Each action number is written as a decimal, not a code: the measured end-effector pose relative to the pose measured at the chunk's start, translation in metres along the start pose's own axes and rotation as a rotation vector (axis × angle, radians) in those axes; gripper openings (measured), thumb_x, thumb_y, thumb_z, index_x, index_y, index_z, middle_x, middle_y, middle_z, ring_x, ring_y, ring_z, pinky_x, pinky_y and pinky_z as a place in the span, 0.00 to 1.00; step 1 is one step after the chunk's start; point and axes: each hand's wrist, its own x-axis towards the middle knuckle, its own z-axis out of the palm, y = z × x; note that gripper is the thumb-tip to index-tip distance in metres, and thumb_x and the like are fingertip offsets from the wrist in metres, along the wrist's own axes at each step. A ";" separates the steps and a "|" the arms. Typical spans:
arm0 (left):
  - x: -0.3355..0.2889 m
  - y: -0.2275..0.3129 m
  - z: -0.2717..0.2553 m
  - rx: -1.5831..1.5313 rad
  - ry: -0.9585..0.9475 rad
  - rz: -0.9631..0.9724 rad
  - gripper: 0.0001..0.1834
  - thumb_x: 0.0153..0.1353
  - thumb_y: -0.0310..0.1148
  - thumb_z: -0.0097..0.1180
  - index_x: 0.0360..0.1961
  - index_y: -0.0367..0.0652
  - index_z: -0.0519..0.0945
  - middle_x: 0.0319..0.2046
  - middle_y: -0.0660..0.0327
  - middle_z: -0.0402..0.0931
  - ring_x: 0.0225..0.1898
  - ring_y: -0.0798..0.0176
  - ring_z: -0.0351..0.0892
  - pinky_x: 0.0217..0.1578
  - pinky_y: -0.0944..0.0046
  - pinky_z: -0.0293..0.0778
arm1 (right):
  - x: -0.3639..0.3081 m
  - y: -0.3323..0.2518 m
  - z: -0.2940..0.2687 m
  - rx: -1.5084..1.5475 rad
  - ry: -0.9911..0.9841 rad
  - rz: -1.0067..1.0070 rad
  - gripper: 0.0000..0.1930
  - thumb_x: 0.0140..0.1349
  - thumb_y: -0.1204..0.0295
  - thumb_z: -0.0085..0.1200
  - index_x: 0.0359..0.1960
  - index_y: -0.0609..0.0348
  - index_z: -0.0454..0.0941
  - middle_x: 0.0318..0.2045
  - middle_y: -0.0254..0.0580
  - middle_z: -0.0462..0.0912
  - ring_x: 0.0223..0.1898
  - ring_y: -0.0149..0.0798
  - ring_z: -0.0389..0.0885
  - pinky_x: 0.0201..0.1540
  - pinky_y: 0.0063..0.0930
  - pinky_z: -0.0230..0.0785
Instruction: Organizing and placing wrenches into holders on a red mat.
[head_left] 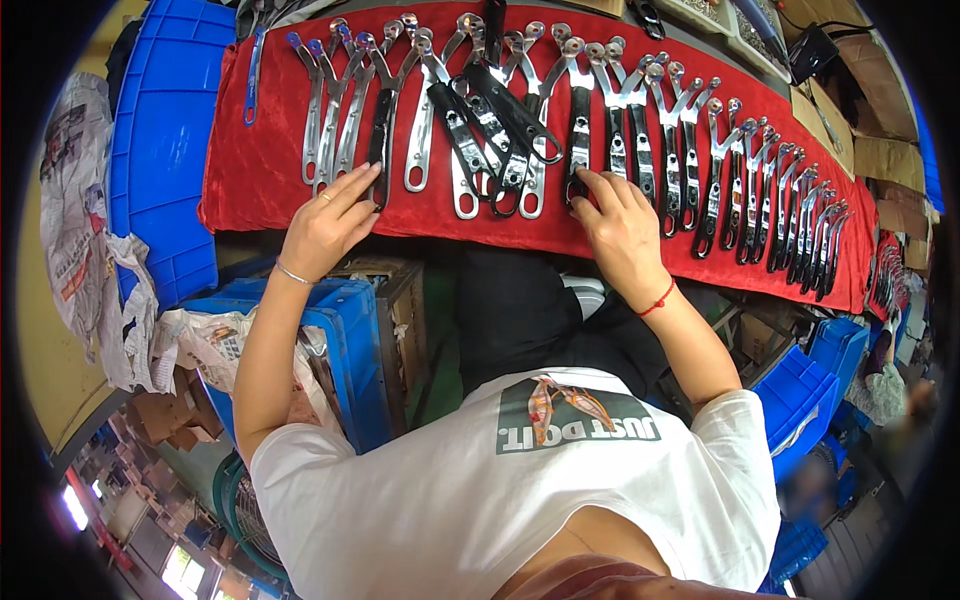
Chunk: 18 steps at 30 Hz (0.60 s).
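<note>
My left hand (328, 225) is closed at the lower end of a black-handled, Y-shaped chrome tool (383, 120). My right hand (622, 235) pinches the slotted end of a similar Y-shaped tool (580, 115). Both tools lie on a red cloth (270, 170), forked heads pointing away from me. Between my hands, several such tools lie crossed over one another, with a black handle (515, 115) slanting across the top. Bare-metal forked tools (345, 120) lie left of the left-hand tool. A long row of black-handled ones (740, 185) fans out to the right.
At the left stands a large blue plastic crate (165, 150), with another blue crate (350, 350) below the table edge. A small blue-ended tool (254, 80) lies at the cloth's left end. Cardboard boxes (850, 110) and trays of small parts (745, 40) stand beyond the cloth.
</note>
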 end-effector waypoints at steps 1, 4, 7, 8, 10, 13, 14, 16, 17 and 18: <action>0.000 0.000 0.000 0.003 -0.002 -0.003 0.07 0.51 0.25 0.66 0.30 0.37 0.80 0.57 0.54 0.77 0.59 0.55 0.77 0.50 0.60 0.78 | 0.000 -0.001 0.001 0.004 0.001 -0.002 0.07 0.50 0.75 0.56 0.31 0.60 0.81 0.51 0.44 0.80 0.50 0.42 0.78 0.51 0.34 0.73; 0.002 0.004 0.003 0.030 0.004 -0.016 0.07 0.51 0.25 0.66 0.29 0.37 0.80 0.57 0.53 0.77 0.59 0.54 0.76 0.49 0.60 0.78 | 0.001 -0.002 0.002 0.042 -0.012 0.017 0.06 0.51 0.75 0.57 0.31 0.60 0.80 0.51 0.44 0.79 0.49 0.42 0.78 0.52 0.35 0.72; 0.004 0.004 0.006 0.044 0.012 -0.011 0.07 0.50 0.26 0.66 0.28 0.39 0.78 0.57 0.54 0.77 0.60 0.55 0.75 0.48 0.60 0.78 | -0.001 0.002 0.000 0.106 -0.016 0.053 0.06 0.52 0.73 0.59 0.31 0.60 0.80 0.50 0.43 0.79 0.49 0.43 0.78 0.53 0.37 0.71; 0.004 0.003 0.007 0.055 0.007 -0.018 0.07 0.50 0.26 0.66 0.28 0.39 0.78 0.57 0.54 0.77 0.60 0.55 0.75 0.48 0.60 0.78 | 0.000 0.003 -0.002 0.106 -0.023 0.040 0.07 0.52 0.73 0.60 0.32 0.60 0.79 0.50 0.44 0.79 0.49 0.44 0.78 0.53 0.38 0.71; 0.005 0.005 0.009 0.045 -0.011 -0.033 0.07 0.50 0.27 0.66 0.27 0.40 0.78 0.57 0.54 0.77 0.60 0.56 0.75 0.48 0.60 0.79 | -0.001 0.005 -0.004 0.111 -0.036 0.018 0.08 0.53 0.73 0.60 0.33 0.61 0.79 0.50 0.45 0.79 0.49 0.44 0.77 0.54 0.38 0.70; 0.006 0.003 0.007 0.080 -0.033 -0.009 0.07 0.50 0.26 0.65 0.26 0.40 0.78 0.58 0.56 0.77 0.60 0.56 0.75 0.47 0.61 0.79 | 0.005 0.008 -0.007 0.135 -0.047 0.012 0.08 0.53 0.73 0.61 0.35 0.60 0.79 0.48 0.43 0.80 0.48 0.44 0.78 0.54 0.39 0.70; 0.005 0.002 0.007 0.097 -0.053 0.004 0.07 0.50 0.26 0.65 0.26 0.40 0.77 0.58 0.56 0.77 0.60 0.56 0.75 0.46 0.62 0.80 | 0.008 0.010 -0.009 0.153 -0.054 0.011 0.09 0.53 0.73 0.62 0.35 0.60 0.80 0.48 0.42 0.80 0.47 0.44 0.79 0.53 0.38 0.71; 0.000 -0.004 0.007 0.074 -0.036 0.022 0.07 0.50 0.26 0.66 0.26 0.40 0.77 0.58 0.56 0.77 0.61 0.56 0.75 0.46 0.62 0.80 | 0.015 0.012 -0.008 0.176 -0.008 0.036 0.10 0.54 0.73 0.62 0.37 0.60 0.79 0.47 0.41 0.80 0.46 0.44 0.79 0.52 0.38 0.71; -0.001 -0.006 0.009 0.051 -0.022 0.038 0.08 0.50 0.26 0.66 0.25 0.40 0.77 0.58 0.56 0.77 0.61 0.56 0.74 0.46 0.62 0.80 | 0.019 0.013 -0.007 0.201 0.037 0.061 0.11 0.54 0.73 0.62 0.39 0.59 0.79 0.47 0.41 0.80 0.46 0.44 0.79 0.52 0.37 0.71; -0.001 -0.007 0.011 0.054 -0.023 0.041 0.08 0.50 0.26 0.66 0.25 0.40 0.77 0.58 0.56 0.77 0.61 0.56 0.74 0.46 0.62 0.80 | 0.022 0.014 -0.007 0.202 0.041 0.062 0.11 0.54 0.73 0.62 0.39 0.59 0.79 0.47 0.41 0.80 0.46 0.44 0.79 0.52 0.37 0.71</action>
